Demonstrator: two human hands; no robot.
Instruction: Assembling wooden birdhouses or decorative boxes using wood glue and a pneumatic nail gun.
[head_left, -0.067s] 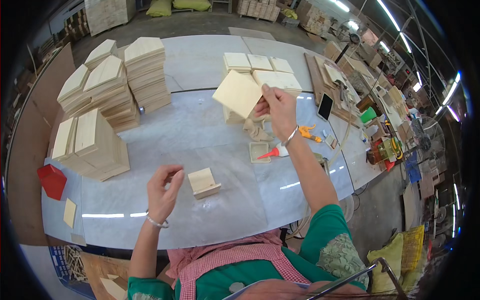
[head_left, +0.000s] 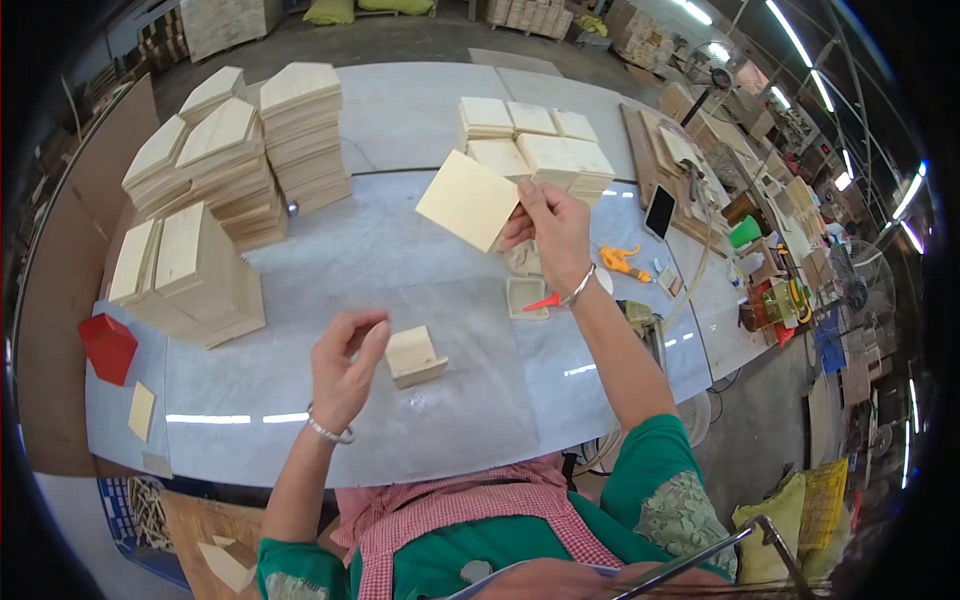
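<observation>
Right hand point(head_left: 555, 235): thumb and fingers are pinching a square wooden panel point(head_left: 465, 203) by its near-right edge; the panel is slanting up to the hand's left, clear of the worktable point(head_left: 470, 430).

Left hand point(head_left: 345, 360): hanging above the tabletop, fingers curling loosely, thumb standing a little apart from the forefinger; I am seeing nothing in its grip.

Just right of the left hand, a small wooden piece point(head_left: 415, 357) is resting on the table, a flat face with a low strip running along its near side. No finger is touching it, as far as I am seeing.

Beyond the right hand, low stacks of pale blocks point(head_left: 555, 155) are standing in rows. Directly below that hand, a tan, crumpled object point(head_left: 522, 262) is lying mostly hidden; nearer the person, a shallow tray point(head_left: 515, 300) is sitting with a red nozzle point(head_left: 543, 302) reaching over it. To the hand's right, an orange tool point(head_left: 625, 263) is lying, and farther out, a dark-screened phone point(head_left: 659, 212).

Left of the left hand, tall stacks of wooden panels point(head_left: 225, 270) are standing; past them, a red block point(head_left: 107, 348) is lying near a loose thin panel point(head_left: 141, 412).
</observation>
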